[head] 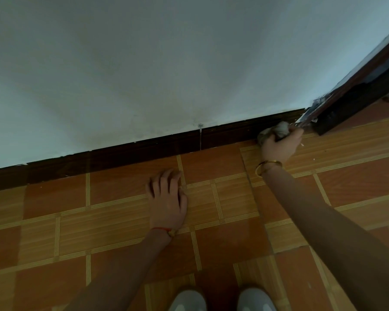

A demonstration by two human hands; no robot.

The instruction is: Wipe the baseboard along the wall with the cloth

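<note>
A dark brown baseboard (144,149) runs along the foot of a pale wall, rising from lower left to upper right. My right hand (281,144) grips a crumpled grey cloth (279,130) and holds it against the baseboard's right end, beside the door frame. My left hand (167,198) rests on the floor tiles a little in front of the baseboard, its fingers spread and slightly bent, holding nothing.
A dark door frame (350,102) stands at the wall's right end. The floor (222,232) is orange and tan patterned tile. A thin pale seam (200,136) splits the baseboard near its middle. The toes of two grey shoes (222,299) show at the bottom edge.
</note>
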